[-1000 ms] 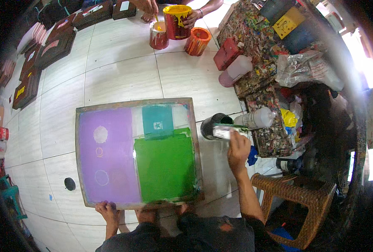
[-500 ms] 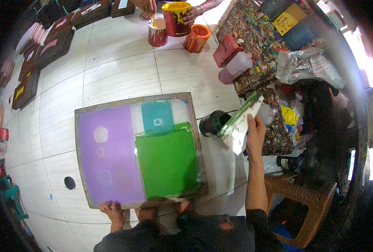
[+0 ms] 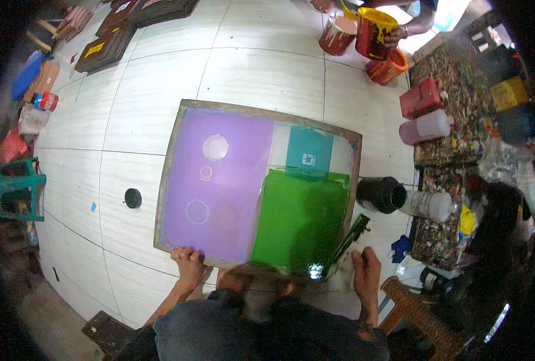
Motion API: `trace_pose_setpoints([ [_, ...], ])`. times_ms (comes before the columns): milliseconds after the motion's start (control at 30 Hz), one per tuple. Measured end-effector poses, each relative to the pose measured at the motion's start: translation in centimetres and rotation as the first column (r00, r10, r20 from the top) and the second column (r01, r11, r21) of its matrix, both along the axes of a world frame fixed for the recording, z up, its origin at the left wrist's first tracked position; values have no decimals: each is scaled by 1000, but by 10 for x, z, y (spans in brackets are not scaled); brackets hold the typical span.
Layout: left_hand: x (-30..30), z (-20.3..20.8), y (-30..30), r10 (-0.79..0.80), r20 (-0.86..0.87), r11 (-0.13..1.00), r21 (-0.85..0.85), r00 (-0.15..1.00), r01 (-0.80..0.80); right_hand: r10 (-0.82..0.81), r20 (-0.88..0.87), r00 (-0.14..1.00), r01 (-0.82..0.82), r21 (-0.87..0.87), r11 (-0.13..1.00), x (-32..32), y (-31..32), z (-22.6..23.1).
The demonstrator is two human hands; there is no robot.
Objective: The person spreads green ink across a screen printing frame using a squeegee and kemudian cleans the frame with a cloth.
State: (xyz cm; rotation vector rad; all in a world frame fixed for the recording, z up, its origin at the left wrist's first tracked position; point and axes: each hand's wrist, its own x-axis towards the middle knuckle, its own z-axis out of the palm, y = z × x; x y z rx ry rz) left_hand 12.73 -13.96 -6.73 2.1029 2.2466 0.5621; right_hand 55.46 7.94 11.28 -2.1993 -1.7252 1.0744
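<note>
A wooden-edged printing screen lies on the tiled floor before me, with a purple field, a teal patch and a wet-looking green area. My left hand is closed over its near left edge, fingers curled on the rim. In my right hand is a squeegee, a flat pale blade smeared dark green. It is tilted over the screen's near right corner, beside the green area; whether it touches cannot be told. A black tub is just beyond the squeegee, at the screen's right side.
A translucent bottle lies by the tub, next to a paint-crusted bench. At the far right another person's hand holds a yellow-smeared bucket. A round black lid and a green stool are to the left.
The squeegee has come down and toward me, from beside the black tub to the screen's near right corner. The view has turned, shifting the screen right. My left hand keeps its hold.
</note>
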Motion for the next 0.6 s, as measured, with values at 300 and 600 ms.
trace_pose_setpoints([
  [300, 6, 9, 12, -6, -17, 998, 56, 1000, 7, 684, 513, 519, -854, 350, 386, -96, 113, -28],
  [600, 8, 0, 5, 26, -59, 999, 29, 998, -25, 684, 578, 445, -895, 314, 316, -118, 145, -77],
])
